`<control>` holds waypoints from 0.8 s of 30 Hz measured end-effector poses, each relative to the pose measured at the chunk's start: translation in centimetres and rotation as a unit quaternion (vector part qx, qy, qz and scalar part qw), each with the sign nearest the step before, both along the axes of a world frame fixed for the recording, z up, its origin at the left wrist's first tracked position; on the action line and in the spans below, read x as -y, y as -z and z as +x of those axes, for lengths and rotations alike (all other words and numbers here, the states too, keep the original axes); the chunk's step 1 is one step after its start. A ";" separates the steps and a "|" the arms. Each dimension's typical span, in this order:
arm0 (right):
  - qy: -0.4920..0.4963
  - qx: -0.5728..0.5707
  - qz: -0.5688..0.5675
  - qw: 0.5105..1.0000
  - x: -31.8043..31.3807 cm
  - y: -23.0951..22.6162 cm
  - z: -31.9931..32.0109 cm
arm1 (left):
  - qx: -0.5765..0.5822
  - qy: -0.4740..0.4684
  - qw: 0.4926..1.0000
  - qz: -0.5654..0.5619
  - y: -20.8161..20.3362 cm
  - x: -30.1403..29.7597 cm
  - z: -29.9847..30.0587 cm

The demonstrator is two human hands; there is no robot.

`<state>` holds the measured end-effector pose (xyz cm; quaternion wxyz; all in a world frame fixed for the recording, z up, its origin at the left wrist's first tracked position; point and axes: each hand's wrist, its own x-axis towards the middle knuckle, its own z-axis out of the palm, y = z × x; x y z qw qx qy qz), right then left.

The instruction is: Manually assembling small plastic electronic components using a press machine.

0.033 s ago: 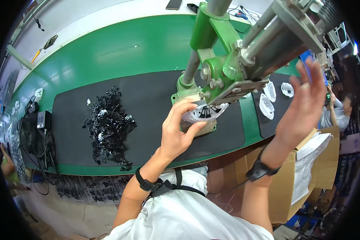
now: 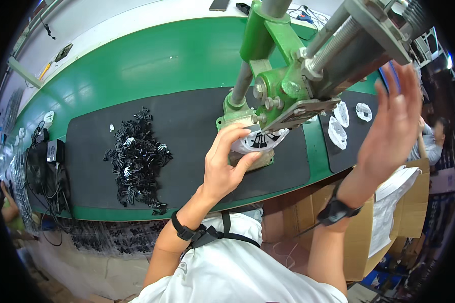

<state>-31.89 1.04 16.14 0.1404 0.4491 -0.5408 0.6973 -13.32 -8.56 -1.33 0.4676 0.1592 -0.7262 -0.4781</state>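
My left hand (image 2: 228, 164) grips a white oval plastic shell (image 2: 247, 145) between thumb and fingers. Several black clip-like pieces (image 2: 259, 140) sit inside the shell. It rests on the base of a green hand press (image 2: 283, 86), right under the press's metal head plate (image 2: 303, 113). My right hand (image 2: 392, 123) is raised at the right of the press, fingers stretched out, with nothing seen in it. Something blue (image 2: 389, 78) shows by its fingers; whether they touch it I cannot tell. A heap of small black plastic pieces (image 2: 139, 161) lies on the dark mat to the left.
White shells (image 2: 337, 133) lie on a second dark mat at right. An open cardboard box (image 2: 356, 257) with white sheets stands below them. A black power adapter (image 2: 55, 151) and cables are at the far left. Another person (image 2: 432, 136) is at the far right.
My right hand has moved a little right and up, away from the mat with the white shells. My left hand and the shell stay in place.
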 end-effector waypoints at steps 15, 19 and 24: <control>-0.225 -0.105 0.070 0.966 -7.3 -1.0 0.9 | -0.013 -0.029 1.000 -0.002 -0.4 -0.4 -0.3; -0.104 -0.068 0.059 0.990 -9.4 2.5 3.0 | -0.009 -0.032 0.999 0.004 -0.4 -0.6 -0.2; -0.075 -0.061 0.043 0.994 -9.7 4.1 4.2 | -0.018 -0.035 0.999 0.000 -0.3 -0.4 -0.4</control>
